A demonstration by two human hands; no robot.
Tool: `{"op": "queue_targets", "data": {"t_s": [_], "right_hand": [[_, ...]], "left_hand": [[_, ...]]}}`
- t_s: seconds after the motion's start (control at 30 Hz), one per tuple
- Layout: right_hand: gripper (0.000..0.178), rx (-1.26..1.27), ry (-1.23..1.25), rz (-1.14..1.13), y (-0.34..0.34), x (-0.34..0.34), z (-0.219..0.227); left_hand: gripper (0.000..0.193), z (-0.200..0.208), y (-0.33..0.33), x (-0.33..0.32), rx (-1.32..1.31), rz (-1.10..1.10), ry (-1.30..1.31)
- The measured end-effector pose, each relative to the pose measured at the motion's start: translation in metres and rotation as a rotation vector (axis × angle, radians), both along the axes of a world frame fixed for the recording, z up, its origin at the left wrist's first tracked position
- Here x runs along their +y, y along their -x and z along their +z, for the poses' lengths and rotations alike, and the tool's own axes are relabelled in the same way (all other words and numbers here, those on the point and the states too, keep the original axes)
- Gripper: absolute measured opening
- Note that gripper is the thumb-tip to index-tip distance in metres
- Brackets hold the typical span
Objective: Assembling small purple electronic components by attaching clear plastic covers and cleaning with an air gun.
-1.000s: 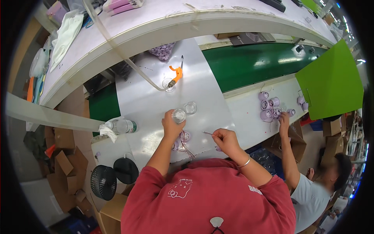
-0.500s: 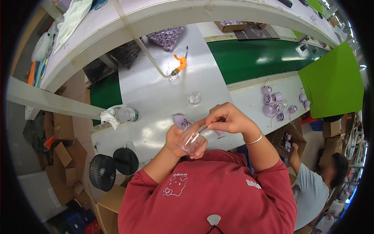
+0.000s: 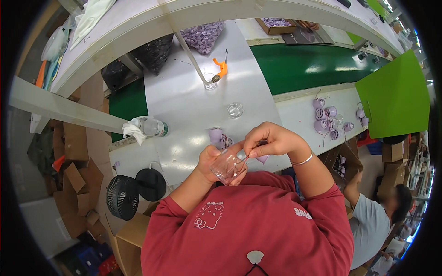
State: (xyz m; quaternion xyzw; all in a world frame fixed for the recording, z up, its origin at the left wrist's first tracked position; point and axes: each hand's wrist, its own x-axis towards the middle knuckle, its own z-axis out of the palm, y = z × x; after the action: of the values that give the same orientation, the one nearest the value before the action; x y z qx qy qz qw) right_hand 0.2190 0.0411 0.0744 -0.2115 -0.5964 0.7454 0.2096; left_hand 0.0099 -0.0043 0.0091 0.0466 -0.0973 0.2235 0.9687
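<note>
My left hand (image 3: 208, 162) is closed around a clear, see-through cup (image 3: 225, 169), held tilted just in front of my chest. At the cup's rim, my right hand (image 3: 272, 140) has thumb and forefinger pinched together. A thin dark strand seems to run from those fingertips toward the cup; its kind is too small to make out. Just beyond my left hand, a lilac cylindrical part (image 3: 215, 134) stands on the table, with another lilac part with reddish wires beside it, partly hidden by my fingers. Farther off sits a second clear cup (image 3: 235, 110).
An orange air blow gun (image 3: 222, 69) on a hose lies by another clear cup (image 3: 209, 84). A bottle (image 3: 154, 127) and black fan (image 3: 122, 197) are at left. Several lilac parts (image 3: 321, 125) lie at right, near a green panel (image 3: 391, 99). A co-worker (image 3: 373, 230) sits at far right.
The view has shifted slightly, so the table things appear a little lower and to the right. Both hands keep their hold at the cup; the thin strand shows more plainly below my right fingertips.
</note>
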Motion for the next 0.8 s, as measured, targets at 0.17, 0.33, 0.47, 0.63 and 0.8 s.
{"op": "queue_targets", "data": {"t_s": [0.17, 0.33, 0.47, 0.63, 0.8], "right_hand": [[0.006, -0.13, 0.072, 0.147, 0.001, -0.002, 0.009], [0.007, -0.085, -0.058, 0.034, -0.004, -0.008, -0.009], [0.007, -0.068, -0.031, -0.048, -0.002, -0.017, -0.009], [0.009, -0.235, -0.449, -0.228, 0.005, -0.03, 0.016], [0.018, -0.379, -1.202, -0.496, 0.003, -0.043, 0.021]], "left_hand": [[0.069, 0.005, 0.008, 0.001, 0.085, 0.024, -0.034], [0.043, 0.014, 0.013, -0.009, 0.592, 0.249, 0.06], [0.042, 0.023, 0.012, -0.027, 0.801, 0.686, -0.23], [0.044, 0.034, 0.019, -0.032, 0.904, 0.762, -0.489], [0.042, 0.042, 0.021, -0.031, 0.725, 0.52, -0.13]]}}
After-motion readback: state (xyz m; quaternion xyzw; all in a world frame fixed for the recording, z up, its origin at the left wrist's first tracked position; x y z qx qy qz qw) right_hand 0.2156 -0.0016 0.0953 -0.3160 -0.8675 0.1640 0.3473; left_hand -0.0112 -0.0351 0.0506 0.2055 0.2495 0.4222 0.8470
